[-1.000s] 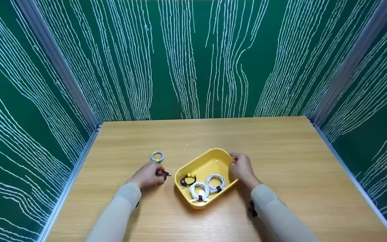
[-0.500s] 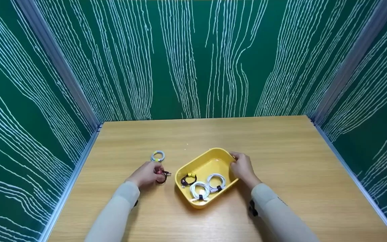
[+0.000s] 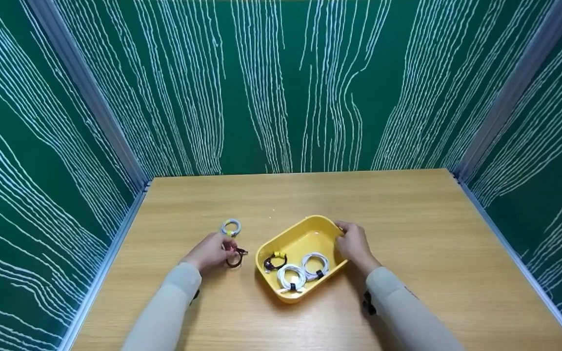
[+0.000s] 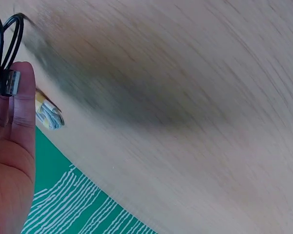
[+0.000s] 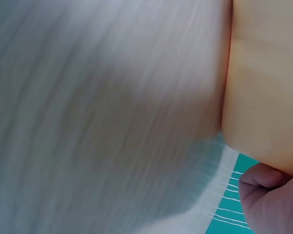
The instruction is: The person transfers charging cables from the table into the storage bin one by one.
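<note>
My left hand [image 3: 209, 252] pinches a coiled black USB cable [image 3: 235, 265] with a red part by the fingertips, just left of the yellow bin [image 3: 316, 239]. In the left wrist view the cable's metal plug [image 4: 12, 82] lies against the fingers. My right hand [image 3: 354, 245] grips the bin's right rim; the right wrist view has that hand [image 5: 273, 202] at the bin's wall [image 5: 263, 87]. Inside the bin are a dark coiled cable [image 3: 268, 265] with a yellow tie and two white coiled cables [image 3: 282, 280] with black ties.
A light blue-grey coiled cable [image 3: 238, 225] with yellow ties lies on the wooden table [image 3: 383, 200], just beyond my left hand. Green panels [image 3: 251, 156] with white wavy lines enclose the table at the back and both sides.
The black cable's loop shows more below my left fingers than a second ago, and the hand has shifted only slightly. My right hand keeps its grip on the bin.
</note>
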